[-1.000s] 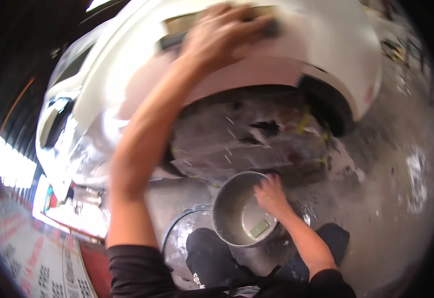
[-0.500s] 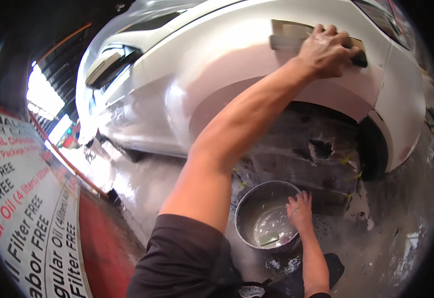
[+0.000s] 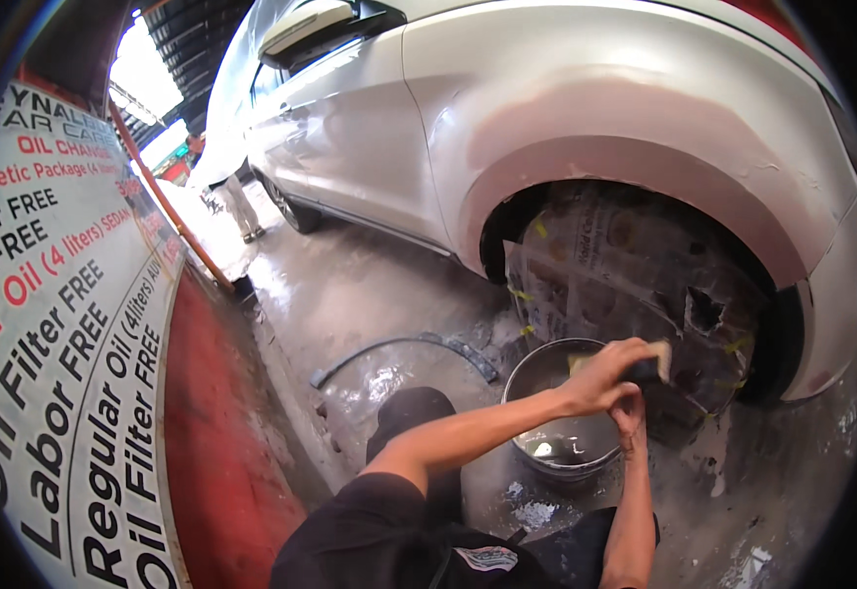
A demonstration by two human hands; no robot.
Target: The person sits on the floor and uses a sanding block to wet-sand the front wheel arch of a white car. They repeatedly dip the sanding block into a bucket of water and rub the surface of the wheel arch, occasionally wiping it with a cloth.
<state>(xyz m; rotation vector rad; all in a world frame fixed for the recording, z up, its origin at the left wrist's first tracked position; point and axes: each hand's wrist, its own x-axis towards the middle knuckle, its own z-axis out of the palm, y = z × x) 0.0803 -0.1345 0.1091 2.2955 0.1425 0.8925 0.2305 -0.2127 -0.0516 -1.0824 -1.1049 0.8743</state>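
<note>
My left hand [image 3: 602,377] is wrapped around a sanding block [image 3: 661,359] with a pale edge and dark body, over the right side of a dark bucket [image 3: 514,378]. Part of a yellowish sheet, perhaps the block's sandpaper, shows on the other side of my fingers. Just below, my right hand [image 3: 630,410] has its fingers bent together against my left hand. Whatever it pinches is hidden. Cloudy water [image 3: 586,440] lies in the bucket. Beyond stands a silver-white car's fender [image 3: 635,118], with a dull pinkish sanded patch above the wheel arch.
Masking sheets [image 3: 605,236] cover the wheel opening, torn in one spot. A curved dark trim strip [image 3: 399,341] lies on the wet floor [image 3: 370,265] left of the bucket. A printed sign [image 3: 65,294] stands at the left above a red wall [image 3: 213,412]. Another person [image 3: 242,206] stands farther back.
My left hand has come down from the fender to the bucket with the sanding block. My right hand has left the bucket's rim and met it. The view has shifted, showing more of the car's side.
</note>
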